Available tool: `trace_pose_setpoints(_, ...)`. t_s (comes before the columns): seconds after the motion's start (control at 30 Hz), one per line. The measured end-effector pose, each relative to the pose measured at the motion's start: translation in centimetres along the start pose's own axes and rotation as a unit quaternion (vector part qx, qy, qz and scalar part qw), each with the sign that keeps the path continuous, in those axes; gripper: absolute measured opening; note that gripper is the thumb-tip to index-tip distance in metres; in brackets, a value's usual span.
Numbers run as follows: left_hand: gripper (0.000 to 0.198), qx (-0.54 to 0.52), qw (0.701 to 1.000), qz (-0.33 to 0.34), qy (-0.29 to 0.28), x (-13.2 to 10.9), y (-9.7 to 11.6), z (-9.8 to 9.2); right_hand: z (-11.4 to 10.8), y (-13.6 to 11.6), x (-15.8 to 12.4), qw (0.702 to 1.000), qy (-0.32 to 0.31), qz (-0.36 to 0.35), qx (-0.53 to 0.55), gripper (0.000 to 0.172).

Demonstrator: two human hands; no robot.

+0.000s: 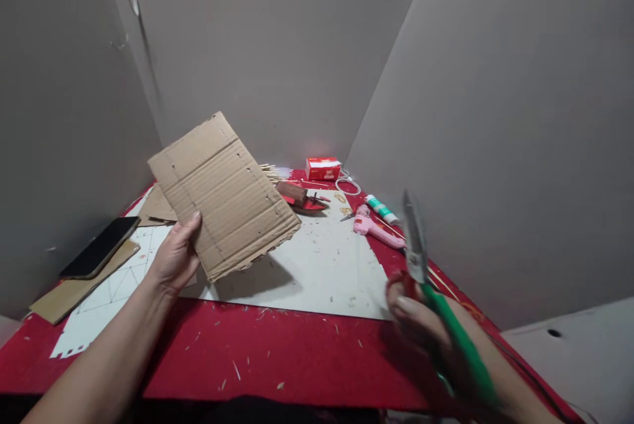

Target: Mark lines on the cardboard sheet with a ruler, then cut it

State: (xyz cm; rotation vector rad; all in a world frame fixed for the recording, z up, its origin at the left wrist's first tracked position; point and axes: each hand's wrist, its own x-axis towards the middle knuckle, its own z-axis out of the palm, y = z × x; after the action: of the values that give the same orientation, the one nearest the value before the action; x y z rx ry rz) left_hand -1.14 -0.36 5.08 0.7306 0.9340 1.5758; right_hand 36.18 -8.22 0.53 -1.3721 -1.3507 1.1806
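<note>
A piece of brown corrugated cardboard (230, 196), with ragged lower edge and small marks in lines, is held up tilted above the table. My left hand (176, 255) grips its lower left edge, thumb on the front face. On the right, my right hand (421, 318) is closed around scissors (416, 246) with green and red handles. Their blades point up, and motion blurs them slightly. The scissors and the cardboard are well apart. Under the cardboard lies a white sheet (321, 272) with small scraps scattered over it.
The red-covered table (257, 358) meets grey walls. A black phone (102, 246) rests on cardboard at left. A red box (323, 168), pink glue gun (376, 229), green-and-white tube (381, 209), wooden sticks (270, 173) and a brown block (291, 193) lie farther back.
</note>
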Motion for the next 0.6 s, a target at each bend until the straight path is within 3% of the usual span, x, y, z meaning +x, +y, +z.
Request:
trace_pose_setpoints(0.1,0.024,-0.009,1.000,0.002,-0.008,-0.4,0.1,0.1,4.6,-3.5,2.1,0.994,-0.036,-0.048,0.096,0.039)
trace_pose_setpoints(0.23,0.028,-0.013,1.000,-0.008,-0.016,-0.6,-0.4,0.3,8.7,-7.0,5.1,0.985,-0.002,-0.124,0.124,0.043)
trace_pose_setpoints(0.37,0.031,-0.016,0.999,-0.033,-0.024,-0.9,-0.6,0.3,10.8,-7.6,7.1,0.982,-0.002,-0.154,0.106,0.035)
trace_pose_setpoints(0.5,0.032,-0.024,0.998,-0.048,-0.034,-1.7,0.1,0.0,11.7,-7.6,8.7,0.967,0.046,-0.210,0.134,0.029)
trace_pose_setpoints(0.6,0.048,-0.025,0.991,-0.049,-0.121,-2.8,0.3,0.1,12.7,-8.4,9.6,0.950,0.091,-0.245,0.168,0.028)
